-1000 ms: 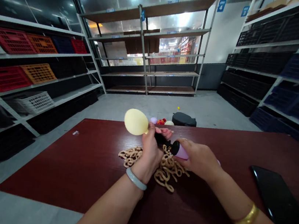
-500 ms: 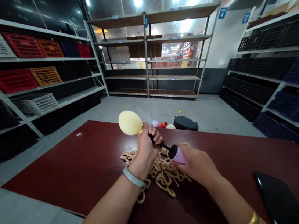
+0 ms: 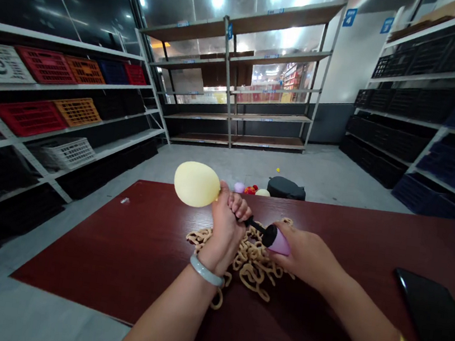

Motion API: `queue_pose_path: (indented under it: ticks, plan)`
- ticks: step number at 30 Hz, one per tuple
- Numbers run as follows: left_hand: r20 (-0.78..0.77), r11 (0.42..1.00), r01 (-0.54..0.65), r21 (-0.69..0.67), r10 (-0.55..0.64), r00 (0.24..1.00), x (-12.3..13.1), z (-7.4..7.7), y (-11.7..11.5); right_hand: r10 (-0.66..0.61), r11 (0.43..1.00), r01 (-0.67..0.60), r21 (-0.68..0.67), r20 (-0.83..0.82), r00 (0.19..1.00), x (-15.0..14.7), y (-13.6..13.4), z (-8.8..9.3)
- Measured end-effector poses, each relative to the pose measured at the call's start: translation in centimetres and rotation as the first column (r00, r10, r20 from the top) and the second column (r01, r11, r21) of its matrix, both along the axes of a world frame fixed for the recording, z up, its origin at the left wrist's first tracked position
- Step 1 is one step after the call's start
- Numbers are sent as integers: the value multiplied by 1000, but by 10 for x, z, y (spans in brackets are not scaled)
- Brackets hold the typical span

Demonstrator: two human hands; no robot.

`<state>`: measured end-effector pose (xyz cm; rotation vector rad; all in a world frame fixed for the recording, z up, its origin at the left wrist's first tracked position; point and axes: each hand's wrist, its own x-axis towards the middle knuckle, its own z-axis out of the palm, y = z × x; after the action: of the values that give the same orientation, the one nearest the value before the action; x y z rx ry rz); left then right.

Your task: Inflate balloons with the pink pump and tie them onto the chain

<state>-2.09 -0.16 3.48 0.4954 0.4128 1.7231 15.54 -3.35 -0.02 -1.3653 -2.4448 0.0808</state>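
Observation:
A pale yellow balloon [image 3: 197,184], partly inflated, points left from my left hand [image 3: 230,216]. That hand is closed around the black end of a balloon pump and the balloon's neck, most of which its fingers hide. From there a thin black rod runs to the pump's purple part [image 3: 282,242] with its black collar. My right hand [image 3: 304,254] is wrapped around the purple part. Below both hands, a loose heap of tan, cord-like loops [image 3: 254,270] lies on the dark red table [image 3: 114,250].
A black phone or tablet-like slab [image 3: 428,311] lies at the table's right. Beyond the far edge are a dark rounded object [image 3: 286,188] and several small coloured balls or balloons [image 3: 239,187]. Shelves with crates [image 3: 43,65] line the left; more shelving stands behind and right.
The yellow balloon has grown larger. Both hands keep their hold on the pump, and the whole view has shifted slightly.

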Motion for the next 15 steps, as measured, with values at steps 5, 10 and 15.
queue_pose_path:
  ticks: [5, 10, 15]
  plan:
    - [-72, 999, 16, -43, -19, 997, 28, -5, -13, -2, 1000, 2, -2, -41, 999, -14, -4, 4]
    - [-63, 998, 41, -38, -43, 997, 21, -5, -9, -19, 1000, 19, 5, -62, 998, -16, -5, 4]
    - [50, 1000, 27, 8, -27, 998, -25, 2, 11, 3, 1000, -4, -28, -48, 999, 1, -2, 1]
